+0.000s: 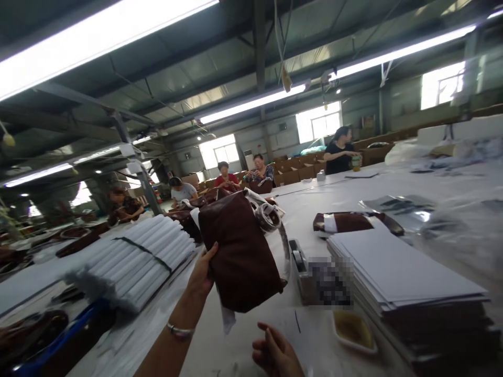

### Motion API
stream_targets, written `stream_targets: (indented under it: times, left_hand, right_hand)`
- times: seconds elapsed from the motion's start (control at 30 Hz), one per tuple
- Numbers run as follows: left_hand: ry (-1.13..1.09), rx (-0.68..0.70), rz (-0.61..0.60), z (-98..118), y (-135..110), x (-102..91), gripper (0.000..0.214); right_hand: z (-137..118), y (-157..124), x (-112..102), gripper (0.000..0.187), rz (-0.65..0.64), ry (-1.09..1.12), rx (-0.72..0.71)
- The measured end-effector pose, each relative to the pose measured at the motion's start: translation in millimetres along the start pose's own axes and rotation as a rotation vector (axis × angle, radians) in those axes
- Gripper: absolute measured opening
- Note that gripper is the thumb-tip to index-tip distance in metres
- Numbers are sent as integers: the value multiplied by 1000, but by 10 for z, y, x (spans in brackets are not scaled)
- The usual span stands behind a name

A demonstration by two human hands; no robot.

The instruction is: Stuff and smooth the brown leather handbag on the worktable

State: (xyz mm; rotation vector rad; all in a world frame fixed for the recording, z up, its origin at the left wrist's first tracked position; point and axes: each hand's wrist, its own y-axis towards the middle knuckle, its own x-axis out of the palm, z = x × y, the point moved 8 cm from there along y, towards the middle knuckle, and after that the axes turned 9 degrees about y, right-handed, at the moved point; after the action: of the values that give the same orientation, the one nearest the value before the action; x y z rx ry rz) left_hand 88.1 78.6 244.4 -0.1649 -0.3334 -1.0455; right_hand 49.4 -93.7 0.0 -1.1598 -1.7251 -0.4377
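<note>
A dark brown handbag [241, 251] is held up and tilted over the white table [251, 327]. My left hand [203, 272] grips its left side, thumb lying on the front panel and the other fingers hidden behind. White wrapping and a rolled, wrapped strap [269, 215] show at the bag's upper right. Below the bag, near the bottom edge of the view, my right hand [276, 352] has loosely bent fingers that stand apart, with nothing visible in them. A tape dispenser [298, 259] stands just right of the bag.
On the right rise a stack of white sheets [404, 267] and a shallow dish [353, 331]. Behind them lie a wrapped brown bag [348, 222] and clear plastic [463, 235]. Strapped white rolls [137, 256] and a blue-rimmed bin [74, 335] are on the left. Several people sit or stand farther back.
</note>
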Motion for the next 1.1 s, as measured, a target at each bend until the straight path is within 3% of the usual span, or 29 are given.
stream_targets:
  times: [0.27, 0.5, 0.8, 1.1]
  left_hand:
    - [-85, -26, -64, -240, 71, 85, 43]
    - [-129, 21, -6, -141, 165, 8, 35]
    - [-248, -29, 71, -109, 166, -6, 29]
    - [-285, -182, 102, -167, 86, -3, 30]
  right_hand:
    - [-37, -79, 33, 69, -10, -37, -30]
    - [-99, -180, 81, 64, -42, -88, 10]
    - [-149, -226, 122, 65, -34, -82, 20]
    - [-135, -215, 116, 62, -54, -62, 2]
